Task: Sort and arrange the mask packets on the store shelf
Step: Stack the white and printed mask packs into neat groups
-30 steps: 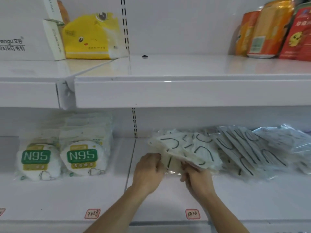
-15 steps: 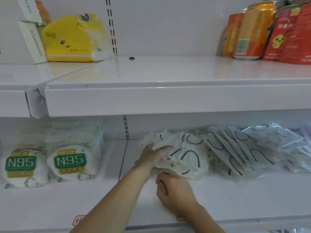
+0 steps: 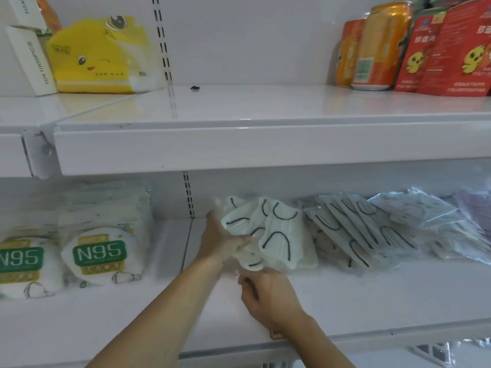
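On the lower shelf, my left hand grips a bunch of white mask packets with black ear loops and holds them tilted up off the shelf. My right hand is just below the bunch, fingers curled at its lower edge; whether it pinches a packet cannot be told. To the right lies a fanned row of similar clear-wrapped mask packets, then a heap of clear packets. Two stacks of N95 mask packs stand at the left.
The upper shelf overhangs the work area closely. On it stand a yellow tissue pack, a white box, orange cans and red pouches. A slotted upright divides the lower shelf's back wall.
My left hand has gathered the white mask packets and lifted them up and back. My right hand has dropped below the bunch toward the shelf front. The view has shifted right.
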Demonstrator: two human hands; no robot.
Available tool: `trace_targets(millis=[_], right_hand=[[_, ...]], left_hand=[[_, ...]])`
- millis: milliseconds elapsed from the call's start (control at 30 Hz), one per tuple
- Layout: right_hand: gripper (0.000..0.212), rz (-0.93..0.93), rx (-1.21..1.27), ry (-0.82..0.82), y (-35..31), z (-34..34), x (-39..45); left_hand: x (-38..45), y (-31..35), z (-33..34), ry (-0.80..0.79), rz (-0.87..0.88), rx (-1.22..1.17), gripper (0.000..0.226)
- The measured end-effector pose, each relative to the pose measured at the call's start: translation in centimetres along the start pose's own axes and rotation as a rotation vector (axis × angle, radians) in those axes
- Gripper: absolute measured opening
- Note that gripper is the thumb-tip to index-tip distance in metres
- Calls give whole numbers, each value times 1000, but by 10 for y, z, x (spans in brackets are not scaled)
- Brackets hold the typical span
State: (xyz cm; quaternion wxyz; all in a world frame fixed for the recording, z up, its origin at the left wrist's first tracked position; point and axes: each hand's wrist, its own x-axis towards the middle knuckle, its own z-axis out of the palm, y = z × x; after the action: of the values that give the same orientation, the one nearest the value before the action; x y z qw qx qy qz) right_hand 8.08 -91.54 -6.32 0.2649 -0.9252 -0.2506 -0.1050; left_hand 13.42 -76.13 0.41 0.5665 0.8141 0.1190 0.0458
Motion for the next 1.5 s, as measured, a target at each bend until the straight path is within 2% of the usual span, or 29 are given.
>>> trace_targets(millis=[100, 167, 233, 300, 333, 400, 467, 567, 633, 667, 700, 767, 867, 967, 1033, 1100, 1200, 1300, 1500], right_hand=[[21, 48, 120, -17, 0, -3, 0], [21, 184, 388, -17, -5, -10, -2], [21, 320, 678, 161, -7, -21, -2], [10, 368, 791, 394, -7, -33, 0], [12, 387, 863, 446, -7, -37, 4], [34, 454, 1040, 398, -10, -43, 17], [58, 508, 1104, 274, -10, -42, 31], [106, 508, 1003, 184, -6, -34, 46], [119, 480, 977, 193, 0, -32, 51], [122, 428, 885, 199, 4, -33, 54], [123, 368, 752, 185, 9, -35, 56], [115, 313, 655, 148, 11, -43, 65], [101, 274, 818, 119, 9, -56, 73], [67, 321, 952, 88, 7, -63, 70], [55, 337, 1039, 52, 7, -58, 64], [55, 375, 1179, 30, 8, -46, 58], [74, 403, 1456, 11, 12, -20, 48], [80, 435, 1434, 40, 16, -11, 43], [88, 406, 1384, -2, 11, -12, 48]], left_hand=[[10, 7, -35, -31, 85, 45, 66], [11, 8, -56, -59, 119, 74, 54], [9, 7, -73, -66, 186, 89, 52], [5, 5, -87, -95, 245, 124, 51], [2, 2, -93, -121, 255, 151, 49], [-4, -5, -101, -165, 257, 206, 50], [-8, -11, -105, -198, 246, 318, 65], [-20, -13, -108, -241, 201, 386, 67], [-21, -15, -113, -269, 219, 414, 62], [-20, -18, -116, -280, 225, 425, 60], [-20, -19, -121, -309, 203, 427, 60], [-13, -26, -129, -359, 163, 466, 56], [-19, -4, -131, -351, 262, 515, 54], [-17, 12, -135, -318, 381, 490, 52], [-17, 21, -136, -293, 460, 447, 50], [-16, 23, -134, -294, 495, 455, 52], [-16, 7, -125, -345, 429, 531, 65], [-22, -20, -118, -391, 336, 502, 80], [-27, -27, -113, -356, 322, 509, 99]])
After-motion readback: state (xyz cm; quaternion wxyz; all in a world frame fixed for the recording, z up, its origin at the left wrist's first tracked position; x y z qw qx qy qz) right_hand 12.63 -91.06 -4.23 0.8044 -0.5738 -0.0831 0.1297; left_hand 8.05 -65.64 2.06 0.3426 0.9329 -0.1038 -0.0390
